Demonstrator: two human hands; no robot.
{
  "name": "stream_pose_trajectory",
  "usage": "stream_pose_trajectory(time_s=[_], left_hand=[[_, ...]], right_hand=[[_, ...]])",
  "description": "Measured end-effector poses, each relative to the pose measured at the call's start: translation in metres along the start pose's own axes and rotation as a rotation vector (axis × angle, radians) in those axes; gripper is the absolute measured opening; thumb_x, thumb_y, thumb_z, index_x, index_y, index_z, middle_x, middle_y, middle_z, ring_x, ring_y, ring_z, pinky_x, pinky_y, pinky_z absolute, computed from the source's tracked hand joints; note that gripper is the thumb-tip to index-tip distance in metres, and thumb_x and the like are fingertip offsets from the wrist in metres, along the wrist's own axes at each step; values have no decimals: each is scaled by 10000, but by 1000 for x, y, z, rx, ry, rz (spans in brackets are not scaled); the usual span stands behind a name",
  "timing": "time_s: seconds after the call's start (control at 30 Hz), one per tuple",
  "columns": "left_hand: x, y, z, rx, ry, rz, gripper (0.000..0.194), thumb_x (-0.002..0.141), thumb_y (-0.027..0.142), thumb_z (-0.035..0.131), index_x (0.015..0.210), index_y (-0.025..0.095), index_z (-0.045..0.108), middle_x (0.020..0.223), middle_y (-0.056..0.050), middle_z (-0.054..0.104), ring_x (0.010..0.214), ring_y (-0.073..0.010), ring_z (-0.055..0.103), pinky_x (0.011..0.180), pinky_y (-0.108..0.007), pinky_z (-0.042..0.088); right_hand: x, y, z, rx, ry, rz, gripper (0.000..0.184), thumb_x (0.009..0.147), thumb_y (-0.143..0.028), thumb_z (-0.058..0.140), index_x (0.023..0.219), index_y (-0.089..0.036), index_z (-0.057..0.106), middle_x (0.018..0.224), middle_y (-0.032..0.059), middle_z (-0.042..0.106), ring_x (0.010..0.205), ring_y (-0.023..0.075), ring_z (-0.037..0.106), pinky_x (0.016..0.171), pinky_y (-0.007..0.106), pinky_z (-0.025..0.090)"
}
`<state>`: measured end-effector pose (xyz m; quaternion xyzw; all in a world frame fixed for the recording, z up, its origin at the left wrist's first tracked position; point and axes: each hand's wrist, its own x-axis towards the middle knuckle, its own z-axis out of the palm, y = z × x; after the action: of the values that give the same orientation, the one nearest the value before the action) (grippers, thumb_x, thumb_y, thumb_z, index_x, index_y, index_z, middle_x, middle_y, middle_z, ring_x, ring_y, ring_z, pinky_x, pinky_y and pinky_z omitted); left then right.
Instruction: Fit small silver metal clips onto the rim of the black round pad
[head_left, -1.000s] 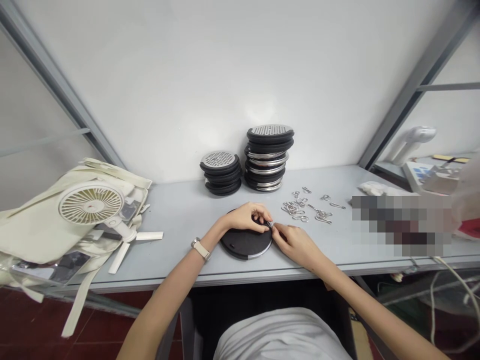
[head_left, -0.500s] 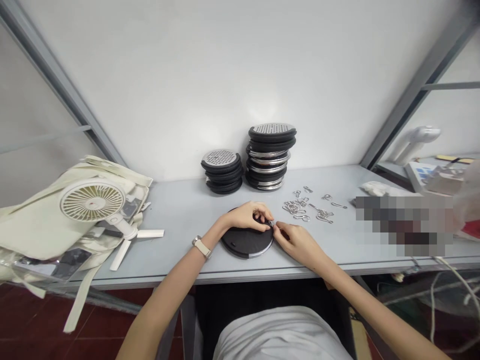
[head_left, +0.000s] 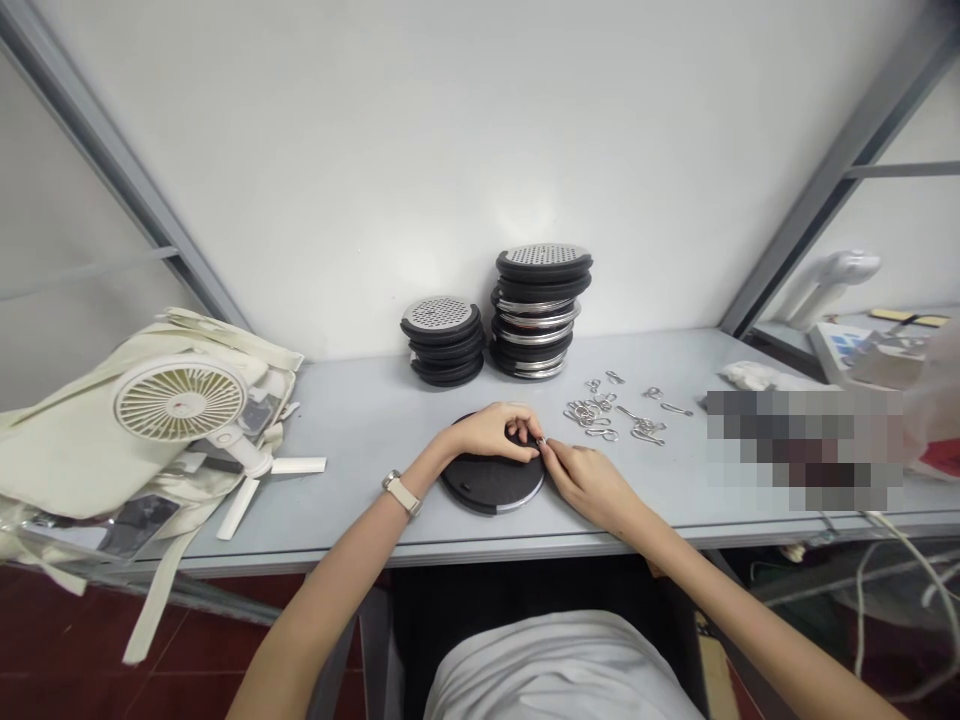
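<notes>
A round black disc with a silvery strip on its near right rim lies flat near the table's front edge. Over its far part arches my left hand, thumb and fingertips pinched at the right rim. My right hand meets it there, its fingers closed at the same spot. A small shiny piece shows between the fingertips, too covered to name. To the right lies a loose heap of metal clips, with several more clips scattered around it.
Behind the disc stand a short stack and a taller stack of black-and-silver perforated discs, close to the wall. At left, a white fan rests by a cream bag. A white plastic bag lies at right.
My right hand's fingers have straightened and drawn closer together at the disc's rim. My left hand stays nearly in place. The view has shifted slightly.
</notes>
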<state>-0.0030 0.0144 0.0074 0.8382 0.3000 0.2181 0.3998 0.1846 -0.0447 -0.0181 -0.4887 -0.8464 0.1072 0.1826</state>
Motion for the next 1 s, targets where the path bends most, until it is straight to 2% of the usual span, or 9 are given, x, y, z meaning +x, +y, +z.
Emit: stream_pose_trajectory(time_s=[0.17, 0.27, 0.4, 0.57, 0.73, 0.9, 1.0], left_hand=[[-1, 2, 0, 2, 2, -5, 241, 655, 171, 680, 887, 128, 628, 774, -7, 593, 700, -88, 505, 658, -221, 377], [-1, 5, -1, -52, -25, 0, 381, 669, 148, 659, 1045, 151, 596, 928, -32, 630, 712, -81, 510, 644, -220, 366], [-2, 6, -1, -32, -18, 12, 271, 660, 135, 657, 929, 131, 625, 853, -20, 622, 697, -81, 500, 638, -218, 357], [-2, 5, -2, -56, -31, 12, 328, 667, 151, 650, 990, 148, 596, 939, -28, 634, 720, -86, 512, 646, -220, 368], [-2, 5, -2, -51, -24, 12, 322, 666, 150, 656, 982, 146, 593, 914, -25, 631, 713, -84, 512, 645, -220, 366], [-2, 5, -1, -51, -17, 14, 342, 660, 135, 658, 993, 145, 582, 919, -27, 623, 704, -76, 514, 647, -215, 377], [-2, 3, -1, -36, -4, 1, 304, 658, 170, 676, 949, 138, 593, 839, -14, 606, 710, -83, 519, 662, -218, 394]], right_hand=[[1, 0, 0, -69, -25, -2, 426, 981, -334, 171, 876, -188, 558, 655, 52, 650, 576, 169, 604, 556, 250, 296], [1, 0, -1, -82, -34, 10, 429, 979, -331, 182, 877, -181, 571, 672, 64, 663, 597, 177, 616, 562, 251, 299], [1, 0, -1, -60, -28, 22, 393, 970, -321, 215, 877, -185, 573, 673, 57, 666, 595, 174, 615, 560, 249, 297], [0, -2, -2, -32, -17, 32, 298, 941, -301, 282, 845, -191, 542, 658, 41, 647, 584, 168, 597, 554, 245, 290], [0, 0, -1, 7, -4, 43, 287, 948, -283, 245, 911, -188, 513, 679, 38, 647, 592, 173, 599, 555, 248, 291], [3, 1, 4, -84, -12, 34, 299, 949, -266, 242, 1004, -162, 517, 678, 55, 661, 570, 183, 603, 546, 260, 269], [3, 1, 4, -143, -20, 17, 289, 942, -252, 260, 989, -157, 529, 675, 61, 668, 566, 184, 604, 546, 265, 255]])
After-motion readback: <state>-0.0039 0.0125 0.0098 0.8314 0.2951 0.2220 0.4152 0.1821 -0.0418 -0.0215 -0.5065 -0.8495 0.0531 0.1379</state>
